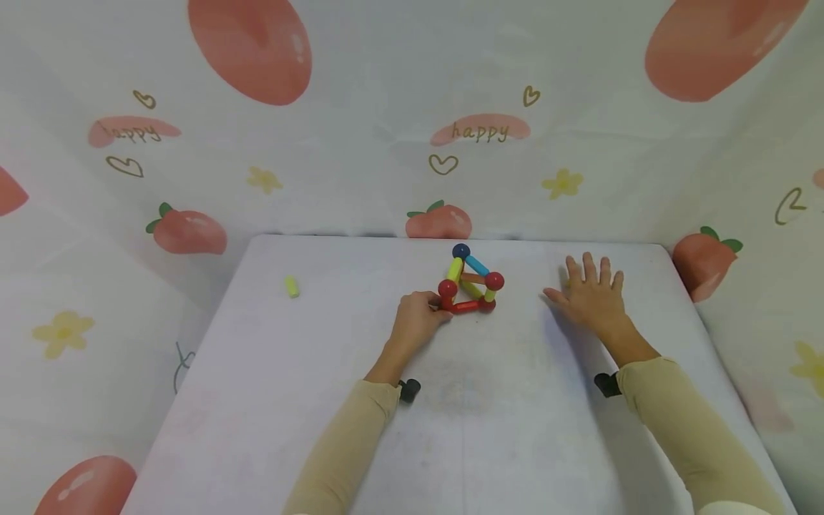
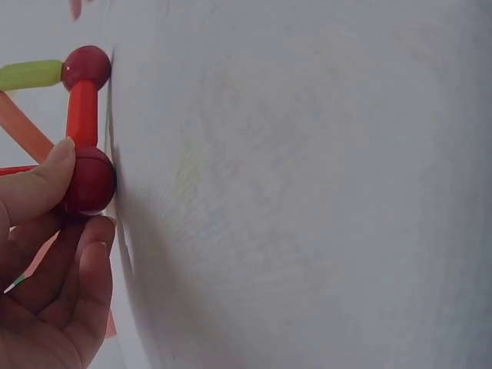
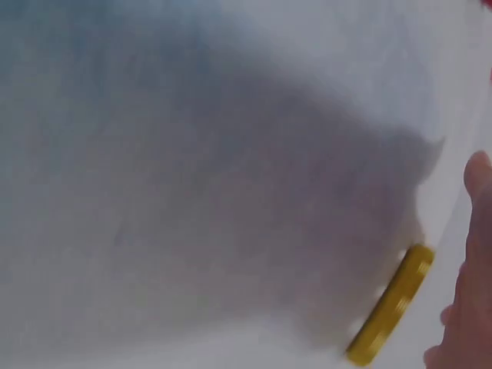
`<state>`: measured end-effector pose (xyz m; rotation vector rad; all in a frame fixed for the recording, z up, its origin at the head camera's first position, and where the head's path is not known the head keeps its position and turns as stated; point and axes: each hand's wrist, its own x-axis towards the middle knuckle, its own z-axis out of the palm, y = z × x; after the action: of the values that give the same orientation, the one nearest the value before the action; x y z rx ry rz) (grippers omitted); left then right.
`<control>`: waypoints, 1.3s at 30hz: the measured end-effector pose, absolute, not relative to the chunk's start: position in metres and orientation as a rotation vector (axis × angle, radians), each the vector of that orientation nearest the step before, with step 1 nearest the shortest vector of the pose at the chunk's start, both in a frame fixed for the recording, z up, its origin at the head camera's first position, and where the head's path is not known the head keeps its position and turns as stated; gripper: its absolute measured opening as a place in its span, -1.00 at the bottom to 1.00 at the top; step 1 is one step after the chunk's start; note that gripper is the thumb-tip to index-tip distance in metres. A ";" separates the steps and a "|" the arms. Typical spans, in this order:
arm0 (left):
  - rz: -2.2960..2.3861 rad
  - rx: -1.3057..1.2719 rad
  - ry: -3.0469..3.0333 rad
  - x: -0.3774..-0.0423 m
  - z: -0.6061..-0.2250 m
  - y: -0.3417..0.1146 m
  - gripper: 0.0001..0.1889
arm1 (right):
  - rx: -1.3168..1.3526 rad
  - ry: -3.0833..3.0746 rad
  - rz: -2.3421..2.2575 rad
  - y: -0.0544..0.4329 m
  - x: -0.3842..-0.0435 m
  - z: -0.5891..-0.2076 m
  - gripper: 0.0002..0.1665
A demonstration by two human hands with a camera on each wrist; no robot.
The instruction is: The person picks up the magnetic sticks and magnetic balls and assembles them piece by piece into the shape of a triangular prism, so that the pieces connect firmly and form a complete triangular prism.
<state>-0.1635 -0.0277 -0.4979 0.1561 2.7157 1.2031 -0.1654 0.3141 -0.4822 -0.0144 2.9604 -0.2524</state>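
Observation:
A small frame of coloured rods and balls stands toward the back of the table, its dark blue ball (image 1: pixel 460 251) on top. My left hand (image 1: pixel 417 319) pinches the red ball (image 2: pixel 91 184) at its lower left corner between thumb and fingers. From that ball a red rod (image 2: pixel 82 115) runs to another red ball (image 2: pixel 87 66). A light blue rod (image 1: pixel 477 265) slopes down from the top to a red ball (image 1: pixel 494 281) at the right. My right hand (image 1: pixel 594 300) is spread flat with fingers apart, right of the frame. Beside it lies a yellow rod (image 3: pixel 390 306).
A lone yellow-green rod (image 1: pixel 292 287) lies on the left part of the white table (image 1: pixel 257 400). Behind the table hangs a printed cloth (image 1: pixel 360 164), which also closes in both sides. Each wrist carries a small black camera (image 1: pixel 409 390).

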 end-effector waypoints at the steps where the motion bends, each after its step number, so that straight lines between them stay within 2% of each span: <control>1: 1.205 0.155 2.716 -0.163 -0.498 -0.028 -0.72 | -0.019 2.948 -0.259 0.317 -0.165 -0.482 0.11; 8: 1.212 0.140 2.712 -0.162 -0.496 -0.027 -0.73 | 0.006 2.890 -0.264 0.333 -0.161 -0.485 0.00; 17: 1.220 0.156 2.710 -0.161 -0.497 -0.025 -0.72 | -0.095 3.055 -0.165 0.339 -0.151 -0.492 -0.54; 20: 1.213 0.151 2.710 -0.161 -0.496 -0.026 -0.72 | -0.164 3.125 -0.116 0.338 -0.150 -0.493 -0.63; 28: 1.185 0.142 2.718 -0.165 -0.494 -0.028 -0.75 | -0.264 3.274 -0.244 0.322 -0.157 -0.481 -0.66; 39: 1.198 0.148 2.713 -0.167 -0.500 -0.030 -0.73 | -0.596 3.320 -0.834 0.256 -0.161 -0.426 -0.62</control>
<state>-0.1667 -0.0295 -0.4996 0.1478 2.7132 1.1977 -0.1610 0.2563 -0.4265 -0.5955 3.3205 -0.8339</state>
